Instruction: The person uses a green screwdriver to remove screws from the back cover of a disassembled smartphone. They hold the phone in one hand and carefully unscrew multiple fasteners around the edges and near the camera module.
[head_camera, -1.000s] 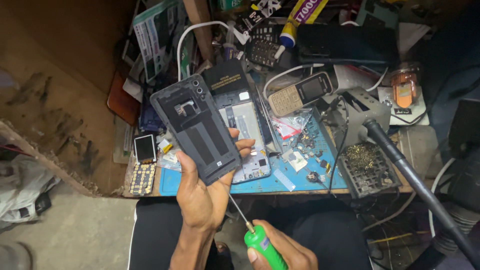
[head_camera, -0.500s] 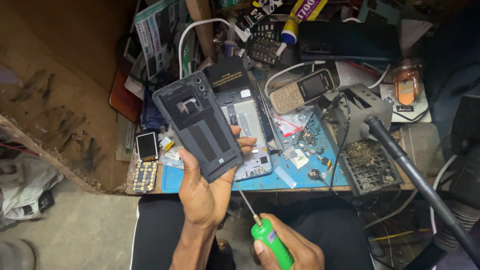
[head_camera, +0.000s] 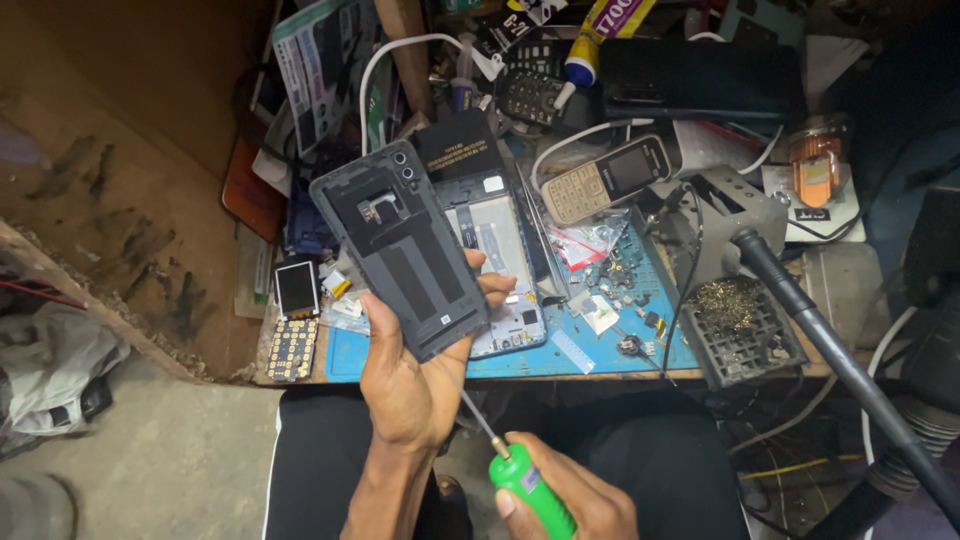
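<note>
My left hand holds a dark grey phone back cover with its inner side up, tilted above the bench edge. Under it on the blue mat lies an opened phone body with its boards exposed. My right hand grips a green-handled screwdriver low over my lap, its thin shaft pointing up toward the cover's lower edge.
A beige keypad phone lies behind the mat. Small screws and parts are scattered to the right. A metal stand with brass wool, a black flexible arm, a small screen and a glue tube crowd the bench.
The screwdriver has shifted slightly right and lower in my right hand. The back cover stays in my left hand, nearly unmoved.
</note>
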